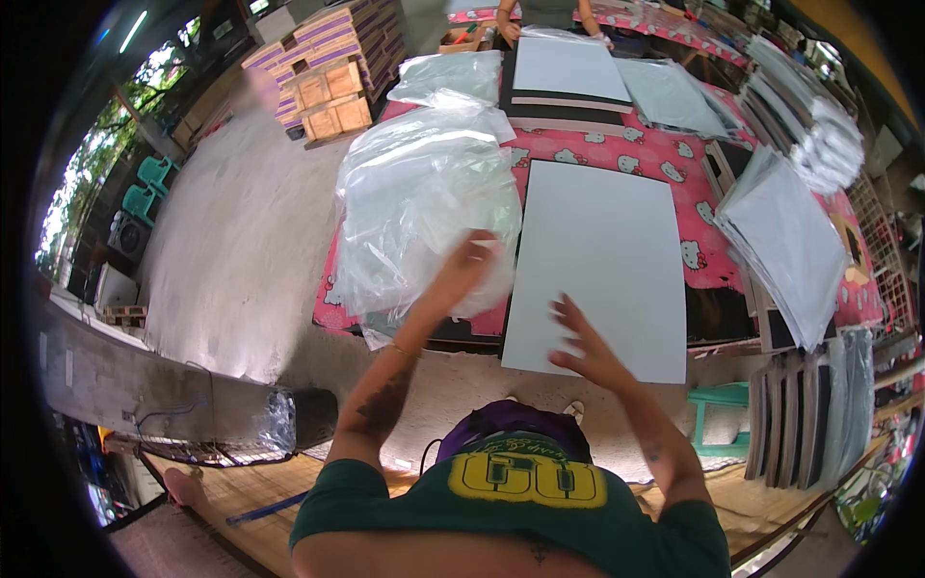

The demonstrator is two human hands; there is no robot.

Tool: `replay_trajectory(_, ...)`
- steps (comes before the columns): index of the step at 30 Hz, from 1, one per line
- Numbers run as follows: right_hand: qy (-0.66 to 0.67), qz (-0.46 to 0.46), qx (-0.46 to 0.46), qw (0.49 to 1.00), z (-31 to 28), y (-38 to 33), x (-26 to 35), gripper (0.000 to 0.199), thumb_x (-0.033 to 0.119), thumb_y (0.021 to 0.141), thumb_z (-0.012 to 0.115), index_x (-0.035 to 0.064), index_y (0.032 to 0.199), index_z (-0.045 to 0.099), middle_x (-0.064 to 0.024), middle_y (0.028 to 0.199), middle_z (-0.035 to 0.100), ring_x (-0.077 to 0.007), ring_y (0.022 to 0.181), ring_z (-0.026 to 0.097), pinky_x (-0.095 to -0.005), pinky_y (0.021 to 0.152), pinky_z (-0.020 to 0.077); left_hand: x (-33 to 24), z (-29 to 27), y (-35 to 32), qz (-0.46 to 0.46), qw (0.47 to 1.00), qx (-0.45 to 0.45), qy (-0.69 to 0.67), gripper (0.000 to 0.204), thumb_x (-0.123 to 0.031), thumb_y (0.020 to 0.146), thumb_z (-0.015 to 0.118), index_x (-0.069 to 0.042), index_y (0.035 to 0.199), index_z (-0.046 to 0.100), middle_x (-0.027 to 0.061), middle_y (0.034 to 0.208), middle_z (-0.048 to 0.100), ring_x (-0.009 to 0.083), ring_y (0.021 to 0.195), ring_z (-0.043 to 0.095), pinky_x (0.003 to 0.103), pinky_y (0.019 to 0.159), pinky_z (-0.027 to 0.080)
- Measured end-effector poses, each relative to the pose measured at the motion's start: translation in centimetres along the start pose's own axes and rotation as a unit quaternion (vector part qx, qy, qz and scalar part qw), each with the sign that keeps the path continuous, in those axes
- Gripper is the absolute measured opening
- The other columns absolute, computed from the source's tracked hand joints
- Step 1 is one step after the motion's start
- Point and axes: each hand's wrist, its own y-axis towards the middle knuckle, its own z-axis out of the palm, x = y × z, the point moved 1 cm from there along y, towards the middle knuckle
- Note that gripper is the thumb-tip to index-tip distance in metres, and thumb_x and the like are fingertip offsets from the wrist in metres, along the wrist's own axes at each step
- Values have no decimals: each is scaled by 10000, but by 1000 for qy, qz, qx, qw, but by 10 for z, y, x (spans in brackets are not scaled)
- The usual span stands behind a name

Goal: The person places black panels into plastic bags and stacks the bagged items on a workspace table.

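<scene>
Nearest the lens is the person's own green short-sleeved shirt with a yellow print, and from it both forearms rise toward the large pale grey rectangular board that lies flat on the pink cartoon-patterned worktop; every place below is given from that board. The right hand hangs over the board's near edge with fingers spread and nothing in its grasp; whether it rests on the surface cannot be told. The left hand is just off the board's left edge, fingers curled into the heap of clear, crinkled plastic bags, apparently pinching a top sheet, though the grip itself is blurred. The heap touches the board's left side and spills over the worktop's near left corner. Beyond the board's far edge lies a second pale sheet on a stack of dark-edged boards, where another person's hands are at work. Right of the board, a tilted pile of bagged grey boards leans past the worktop's side. The risks, as I judge them: slick film could cling so several bags lift at once, or dragging one could pull the overhanging heap to the floor; the board's near edge juts past the worktop, so a press there could tip it.
</scene>
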Motion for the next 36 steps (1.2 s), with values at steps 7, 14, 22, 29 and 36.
replay_trajectory(7,370,-54,-186,909,6,69,37,174,153,917,583,24,1033,576,-63,952,638,-143,822,621,-287,733,516,-21,-18,-2,31,979,144,140,252,-171,888,623,-7,1066,554,26,765,566,94,663,483,259,636,434)
replay_trajectory(14,353,-6,-209,912,-87,50,36,317,254,880,626,31,1100,577,-63,1015,618,-141,936,600,-290,770,511,-44,-5,42,123,992,-30,26,352,-293,957,504,10,780,471,47,655,401,132,666,385,283,631,373)
replay_trajectory(22,291,-2,-242,925,-77,52,52,408,270,862,660,38,1169,523,-61,1044,589,-181,965,590,-370,798,519,-48,2,101,221,955,-140,137,288,-248,941,531,-19,767,510,42,645,471,119,626,425,281,586,391)
replay_trajectory(29,400,-43,-100,910,-45,25,82,375,240,899,613,23,1188,518,-65,1080,596,-185,988,592,-378,815,524,-92,105,-16,278,955,-84,54,142,-139,864,623,-1,896,617,50,705,579,95,672,543,256,562,427)
replay_trajectory(36,544,-44,-183,818,-64,-32,57,364,266,919,574,47,1201,504,-94,1098,600,-231,983,608,-420,851,523,-44,63,2,186,961,-181,97,141,-124,889,581,11,856,603,98,697,578,147,567,536,285,559,439)
